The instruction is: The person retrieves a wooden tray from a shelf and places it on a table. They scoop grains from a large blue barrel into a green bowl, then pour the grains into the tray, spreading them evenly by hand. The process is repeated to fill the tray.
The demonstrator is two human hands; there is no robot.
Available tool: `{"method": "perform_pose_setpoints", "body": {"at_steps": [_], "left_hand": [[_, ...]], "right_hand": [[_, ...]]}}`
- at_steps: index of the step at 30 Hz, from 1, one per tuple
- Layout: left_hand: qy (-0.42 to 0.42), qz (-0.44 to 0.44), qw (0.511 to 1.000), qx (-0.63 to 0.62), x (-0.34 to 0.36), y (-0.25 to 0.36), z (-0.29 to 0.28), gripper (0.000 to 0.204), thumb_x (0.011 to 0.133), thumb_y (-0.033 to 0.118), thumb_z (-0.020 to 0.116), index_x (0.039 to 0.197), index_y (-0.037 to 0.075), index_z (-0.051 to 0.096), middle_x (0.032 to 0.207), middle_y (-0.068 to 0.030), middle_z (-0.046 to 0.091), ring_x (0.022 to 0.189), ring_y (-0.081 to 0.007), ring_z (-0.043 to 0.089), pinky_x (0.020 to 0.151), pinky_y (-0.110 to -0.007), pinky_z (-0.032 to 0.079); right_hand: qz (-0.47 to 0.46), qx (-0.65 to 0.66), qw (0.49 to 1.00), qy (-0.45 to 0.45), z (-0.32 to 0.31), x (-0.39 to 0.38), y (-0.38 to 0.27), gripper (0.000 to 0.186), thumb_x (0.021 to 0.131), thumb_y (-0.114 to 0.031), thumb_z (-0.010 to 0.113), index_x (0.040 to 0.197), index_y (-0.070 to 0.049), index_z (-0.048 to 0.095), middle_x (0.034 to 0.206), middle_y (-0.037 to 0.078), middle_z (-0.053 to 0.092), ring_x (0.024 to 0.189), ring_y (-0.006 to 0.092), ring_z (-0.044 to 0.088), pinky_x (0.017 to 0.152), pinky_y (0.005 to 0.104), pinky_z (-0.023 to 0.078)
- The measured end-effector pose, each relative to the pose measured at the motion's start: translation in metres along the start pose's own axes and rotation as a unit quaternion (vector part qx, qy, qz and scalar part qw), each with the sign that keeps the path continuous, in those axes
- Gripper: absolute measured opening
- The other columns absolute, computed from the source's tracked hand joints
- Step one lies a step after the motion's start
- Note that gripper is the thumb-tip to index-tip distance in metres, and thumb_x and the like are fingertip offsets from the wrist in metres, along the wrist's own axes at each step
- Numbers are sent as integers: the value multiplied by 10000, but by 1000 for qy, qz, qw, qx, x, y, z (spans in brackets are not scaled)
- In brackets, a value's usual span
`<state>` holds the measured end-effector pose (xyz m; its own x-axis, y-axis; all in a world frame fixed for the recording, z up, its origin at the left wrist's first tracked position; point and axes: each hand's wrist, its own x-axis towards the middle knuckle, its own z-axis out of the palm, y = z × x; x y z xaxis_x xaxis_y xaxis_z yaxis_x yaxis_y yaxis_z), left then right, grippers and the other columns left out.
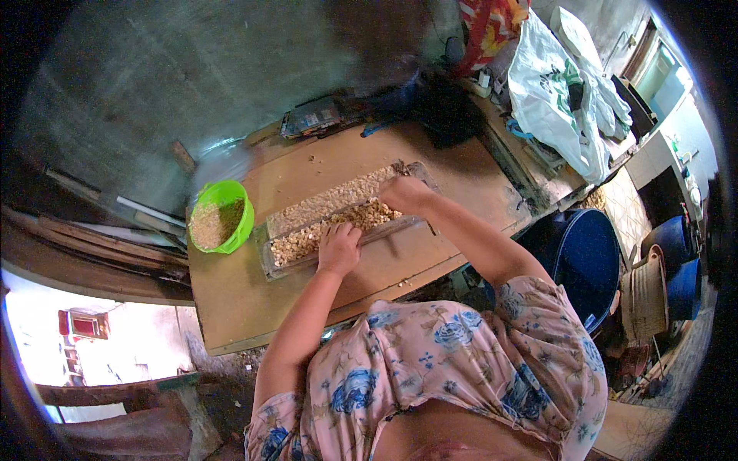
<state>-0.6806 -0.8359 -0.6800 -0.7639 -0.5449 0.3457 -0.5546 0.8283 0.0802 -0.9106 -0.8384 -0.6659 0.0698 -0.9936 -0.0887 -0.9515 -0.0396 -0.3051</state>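
A long, shallow tray (270, 270) lies slantwise on the wooden table, with two lengthwise rows of small pale pieces like nuts or kernels. The far row (327, 198) looks paler and flatter; the near row (296, 244) is looser and browner. My left hand (340, 247) rests on the near row, its fingers spread over the pieces. Toward the tray's right end, my right hand (405, 194) is closed with its fingers bent down; whatever is in them is hidden. A bright green bowl (244, 230) left of the tray holds similar pale and brownish pieces.
The table (231, 307) has dark items (319, 117) and dark cloth (442, 111) along its back. White sacks (557, 100) lie at the far right. A large blue drum (588, 261) stands beside the table's right edge, near a woven basket (644, 296). Planks (92, 250) are at left.
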Motion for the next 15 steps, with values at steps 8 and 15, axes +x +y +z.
{"method": "perform_pose_setpoints", "body": {"at_steps": [8, 15], "left_hand": [[5, 35, 999, -20, 5, 2, 13, 92, 675, 106, 569, 766, 105, 557, 817, -53, 533, 858, -232, 527, 769, -357, 430], [-17, 55, 998, -17, 14, 4, 22, 67, 692, 118, 560, 758, 103, 559, 839, -45, 547, 833, -230, 543, 676, -357, 482]], "right_hand": [[148, 72, 974, 159, 4, -57, 15, 271, 753, -223, 584, 985, -90, 541, 947, 173, 558, 897, 380, 533, 749, 426, 458], [155, 101, 950, 250, 49, -64, 54, 297, 719, -179, 608, 990, -70, 553, 942, 194, 539, 913, 377, 524, 754, 434, 453]]}}
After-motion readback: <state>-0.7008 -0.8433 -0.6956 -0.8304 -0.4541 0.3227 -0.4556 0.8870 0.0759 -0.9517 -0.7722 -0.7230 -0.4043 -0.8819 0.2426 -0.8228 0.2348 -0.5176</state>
